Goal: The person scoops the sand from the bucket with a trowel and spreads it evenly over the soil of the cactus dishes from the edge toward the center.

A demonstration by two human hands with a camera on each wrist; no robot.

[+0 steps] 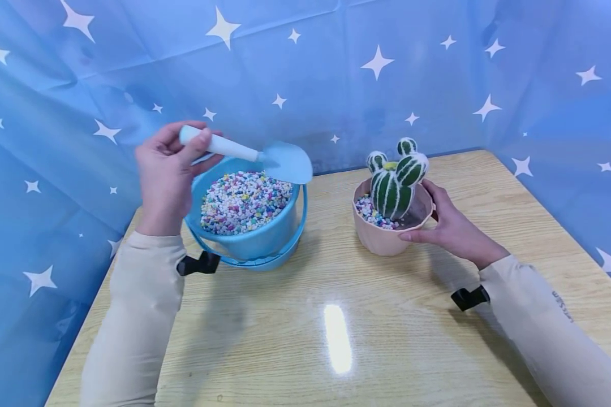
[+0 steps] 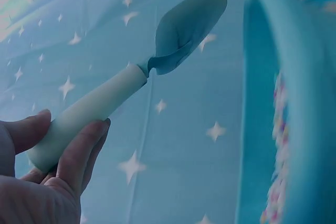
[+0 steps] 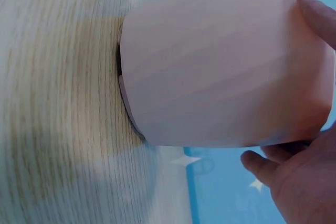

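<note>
My left hand point(image 1: 169, 169) grips the pale handle of a small blue garden trowel point(image 1: 287, 163), held above the blue bucket point(image 1: 254, 237). In the left wrist view, thumb and fingers wrap the end of the trowel's handle point(image 2: 89, 111). Multicoloured pebbles point(image 1: 244, 203) lie inside the bucket. On the right, my right hand point(image 1: 455, 229) holds the pink flower pot point(image 1: 379, 240) by its right side, thumb in front and fingers behind. A green and white cactus point(image 1: 393, 192) stands in the pot, with pebbles point(image 1: 374, 216) at its left and a darker bare part at its right.
The wooden table point(image 1: 285, 339) carries both containers, and a bright light reflection shows on its front part. A blue curtain with white stars point(image 1: 305, 85) hangs behind and along both sides. The bucket's blue handle point(image 1: 304, 217) hangs down around its outside.
</note>
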